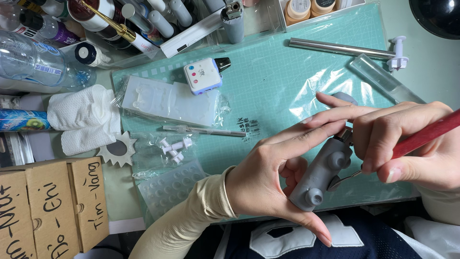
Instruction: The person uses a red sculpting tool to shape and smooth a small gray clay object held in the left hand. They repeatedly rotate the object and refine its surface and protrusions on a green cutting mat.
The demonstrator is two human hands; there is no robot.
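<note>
My left hand (273,165) holds a grey clay piece (322,175) with round knobs, gripped between thumb and fingers above the near edge of the green cutting mat (268,81). My right hand (407,144) grips a red-handled sculpting tool (426,134). Its small metal tip (346,179) touches the right side of the clay piece. A cream sleeve covers my left forearm.
On the mat lie a clear silicone mould (167,100), a small white device (203,76), a metal rod (340,48), a clear roller (383,76) and white plungers (175,146). Folded tissue (81,117), a water bottle (33,62) and cardboard boxes (48,206) crowd the left.
</note>
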